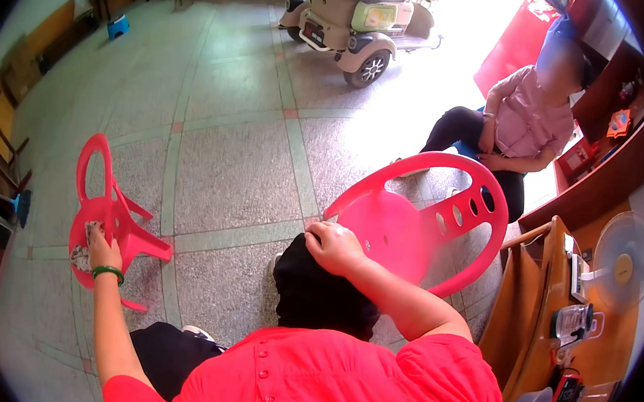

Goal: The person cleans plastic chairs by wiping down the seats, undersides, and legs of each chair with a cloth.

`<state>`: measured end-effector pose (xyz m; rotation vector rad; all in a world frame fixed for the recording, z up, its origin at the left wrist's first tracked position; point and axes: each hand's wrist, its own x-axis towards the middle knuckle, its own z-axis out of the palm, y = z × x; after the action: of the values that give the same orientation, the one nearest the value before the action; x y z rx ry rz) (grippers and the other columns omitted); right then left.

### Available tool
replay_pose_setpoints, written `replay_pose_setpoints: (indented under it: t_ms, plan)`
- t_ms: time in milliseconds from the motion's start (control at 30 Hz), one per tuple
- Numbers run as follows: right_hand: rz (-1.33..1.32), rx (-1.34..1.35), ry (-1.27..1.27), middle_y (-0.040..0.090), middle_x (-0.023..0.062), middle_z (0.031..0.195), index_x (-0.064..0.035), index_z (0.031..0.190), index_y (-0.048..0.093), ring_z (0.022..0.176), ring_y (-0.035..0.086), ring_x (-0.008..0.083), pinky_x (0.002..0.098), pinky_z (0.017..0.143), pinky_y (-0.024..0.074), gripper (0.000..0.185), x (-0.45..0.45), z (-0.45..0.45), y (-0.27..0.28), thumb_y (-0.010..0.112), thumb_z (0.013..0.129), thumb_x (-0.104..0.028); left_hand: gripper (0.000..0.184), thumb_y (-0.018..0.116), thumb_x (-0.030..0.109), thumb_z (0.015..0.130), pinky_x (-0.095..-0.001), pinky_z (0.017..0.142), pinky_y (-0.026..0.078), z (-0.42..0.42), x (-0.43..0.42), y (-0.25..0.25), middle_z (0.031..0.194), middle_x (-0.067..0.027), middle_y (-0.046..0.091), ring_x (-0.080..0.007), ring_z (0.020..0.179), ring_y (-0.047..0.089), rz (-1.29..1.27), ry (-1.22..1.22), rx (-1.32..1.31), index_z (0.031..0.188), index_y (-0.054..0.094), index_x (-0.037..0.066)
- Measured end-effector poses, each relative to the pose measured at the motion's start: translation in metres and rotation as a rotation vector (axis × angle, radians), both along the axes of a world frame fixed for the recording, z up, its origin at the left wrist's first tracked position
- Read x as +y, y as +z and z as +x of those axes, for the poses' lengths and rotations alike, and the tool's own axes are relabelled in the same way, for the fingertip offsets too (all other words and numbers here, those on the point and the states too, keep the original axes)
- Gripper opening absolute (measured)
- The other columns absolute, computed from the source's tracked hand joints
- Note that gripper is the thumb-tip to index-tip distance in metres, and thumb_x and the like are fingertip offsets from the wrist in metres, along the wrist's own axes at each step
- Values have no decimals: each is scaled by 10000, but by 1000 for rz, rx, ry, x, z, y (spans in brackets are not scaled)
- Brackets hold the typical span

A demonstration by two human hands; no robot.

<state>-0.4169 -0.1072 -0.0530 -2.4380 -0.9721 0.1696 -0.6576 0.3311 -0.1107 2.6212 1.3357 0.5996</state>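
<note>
My left hand [105, 252], with a green bangle on its wrist, reaches down to the seat of a small pink plastic chair [137, 242]. Its fingers are closed on a crumpled greyish cloth [81, 258], partly hidden by the hand and pressed against the seat. On my black-trousered knee lies my right hand [337, 250], its fingers resting over the knee and holding nothing. Just beyond that hand stands a larger pink plastic chair [389, 226], its slotted backrest turned to the right.
Another person [532, 116] sits at the upper right. A wooden desk [539, 297] to my right bears a fan [623, 266], a clear jar [573, 322] and small items. A three-wheeled scooter [353, 20] is parked ahead; a blue stool [118, 27] stands far left.
</note>
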Motion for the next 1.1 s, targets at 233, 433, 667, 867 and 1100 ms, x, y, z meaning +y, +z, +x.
replay_pose_setpoints:
  t_ms: [233, 433, 667, 867, 1100]
  plan:
    - [0, 8, -24, 630, 184, 935, -39, 908, 633, 917, 600, 352, 444, 828, 469, 300, -1, 1, -4, 483, 861, -295, 490, 567, 43, 797, -446, 963, 385, -64, -45, 2, 1262, -186, 446, -377, 1170, 440, 345, -148, -155, 1264, 421, 25]
    - [-42, -23, -13, 633, 186, 973, -50, 930, 635, 931, 603, 356, 453, 832, 471, 325, 4, 2, -2, 457, 867, -314, 334, 524, 20, 791, -438, 835, 448, -64, -65, -12, 1077, -182, 510, -376, 1006, 521, 89, -224, -207, 1124, 494, 32]
    - [-80, -39, -45, 636, 192, 966, -55, 931, 640, 935, 601, 362, 455, 840, 471, 333, 6, 1, -2, 455, 868, -325, 179, 547, 25, 761, -453, 749, 455, -72, -73, -16, 948, -158, 552, -369, 879, 554, -27, -366, 26, 935, 555, 68]
    - [-50, -33, -50, 634, 187, 986, -56, 949, 635, 942, 599, 361, 456, 847, 468, 337, 1, 3, -1, 445, 871, -325, 143, 547, 14, 751, -446, 749, 458, -84, -61, -28, 906, -161, 564, -364, 875, 557, -79, -317, -3, 886, 569, 54]
    - [-62, -17, -69, 634, 184, 997, -46, 946, 634, 955, 596, 359, 450, 855, 464, 344, -1, 4, -1, 446, 867, -323, 128, 547, 27, 744, -444, 753, 464, -91, -57, -32, 877, -159, 582, -364, 863, 565, -122, -309, 45, 862, 589, 55]
